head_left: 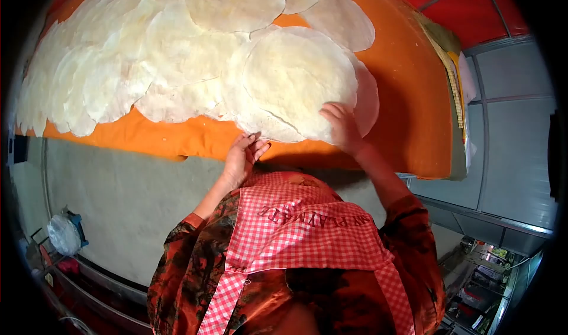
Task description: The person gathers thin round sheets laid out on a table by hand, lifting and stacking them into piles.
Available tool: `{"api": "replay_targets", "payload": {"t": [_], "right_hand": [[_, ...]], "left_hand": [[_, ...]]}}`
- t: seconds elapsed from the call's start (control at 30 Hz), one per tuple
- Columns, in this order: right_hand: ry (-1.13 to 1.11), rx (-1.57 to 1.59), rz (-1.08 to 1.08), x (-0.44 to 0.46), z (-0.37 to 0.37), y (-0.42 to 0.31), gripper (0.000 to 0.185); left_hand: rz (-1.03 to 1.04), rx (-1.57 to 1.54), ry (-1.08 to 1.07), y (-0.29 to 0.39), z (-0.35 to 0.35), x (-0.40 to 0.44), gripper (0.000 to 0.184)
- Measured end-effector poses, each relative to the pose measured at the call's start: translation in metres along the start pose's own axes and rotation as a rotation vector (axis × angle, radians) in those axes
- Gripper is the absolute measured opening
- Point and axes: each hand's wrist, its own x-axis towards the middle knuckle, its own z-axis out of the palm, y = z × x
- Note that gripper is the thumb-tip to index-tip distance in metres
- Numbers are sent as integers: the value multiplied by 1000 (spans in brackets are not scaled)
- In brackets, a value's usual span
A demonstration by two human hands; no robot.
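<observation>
Thin, round, pale flatbread sheets lie overlapping on an orange cloth. The nearest flatbread lies on top of others close to the front edge. At its lower left, my left hand has thumb and fingers closed on the edge of a thin sheet just under it. My right hand rests on the top flatbread's lower right side, fingers laid over its surface; its thumb is hidden. Another flatbread sticks out from beneath, to the right of that hand.
Many more flatbreads spread over the left and back of the cloth. A striped folded edge borders the right end. Grey floor lies below the table, with a clear plastic-wrapped item at left. Grey panels stand at right.
</observation>
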Motion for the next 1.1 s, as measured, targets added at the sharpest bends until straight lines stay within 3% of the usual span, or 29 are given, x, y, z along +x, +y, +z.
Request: {"api": "replay_targets", "payload": {"t": [0.07,0.13,0.2,0.37,0.47,0.53,0.57,0.73,0.8,0.97,1.1], "right_hand": [[-22,320,154,14,27,-27,36],[-37,155,257,31,45,-62,39],[-120,77,227,46,54,-78,38],[-104,-21,207,65,64,-64,15],[-309,-31,405,123,-9,-33,18],[-208,93,571,163,-86,-43,24],[-69,70,425,173,-84,-6,28],[316,-194,-62,172,-131,-49,13],[392,12,-158,136,-106,-62,14],[45,165,-73,38,3,-50,18],[2,132,-2,17,35,-38,15]], "left_hand": [[-7,44,16,3,4,0,9],[-14,41,19,6,8,-1,11],[-29,30,21,5,9,-1,11],[-51,9,-1,4,2,4,11],[-53,14,26,1,1,6,11],[-39,24,41,3,6,0,11],[-27,29,44,4,10,-1,11],[-61,0,-6,4,5,4,17],[-69,-14,-19,3,1,6,19],[-63,-42,-60,-3,-3,10,20],[-70,8,-40,2,7,7,21]]}}
